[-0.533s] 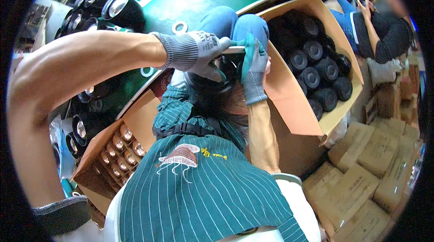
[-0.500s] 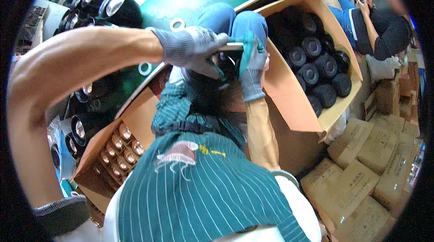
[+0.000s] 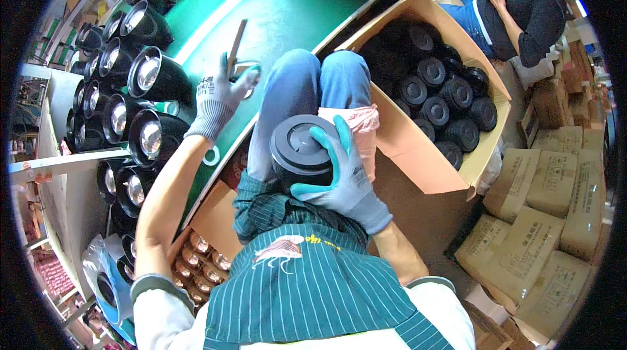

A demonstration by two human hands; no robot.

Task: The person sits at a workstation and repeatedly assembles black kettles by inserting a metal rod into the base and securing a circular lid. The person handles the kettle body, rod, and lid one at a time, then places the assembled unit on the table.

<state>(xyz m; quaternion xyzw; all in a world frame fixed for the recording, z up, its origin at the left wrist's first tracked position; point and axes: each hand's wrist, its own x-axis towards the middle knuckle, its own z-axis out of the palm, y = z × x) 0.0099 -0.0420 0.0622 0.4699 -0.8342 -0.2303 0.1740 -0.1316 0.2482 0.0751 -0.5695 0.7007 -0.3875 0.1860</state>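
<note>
Both my hands wear grey gloves with teal palms. My left hand [image 3: 219,94], over the green table at the left, holds a thin brown strip-like tool [image 3: 238,41] upright between thumb and fingers; its exact kind is unclear. A white ring [image 3: 247,93] lies partly hidden behind that hand's thumb. My right hand [image 3: 346,180] grips the right side of a round black lidded canister [image 3: 297,134], its fingers on the lid's edge and thumb low on the near side. The canister sits between my thighs, its ridged lid facing up.
Black vessels with shiny insides [image 3: 149,72] crowd the left side. An open carton [image 3: 418,160] of black round parts stands at my right, another carton [image 3: 219,209] of coppery pieces at lower left. Closed boxes [image 3: 522,245] are stacked right; a seated person [image 3: 516,20] is beyond.
My left hand has swung away from my lap to the left with the strip-like tool. My right hand has come down onto the canister, whose lid now shows. The view has shifted.
</note>
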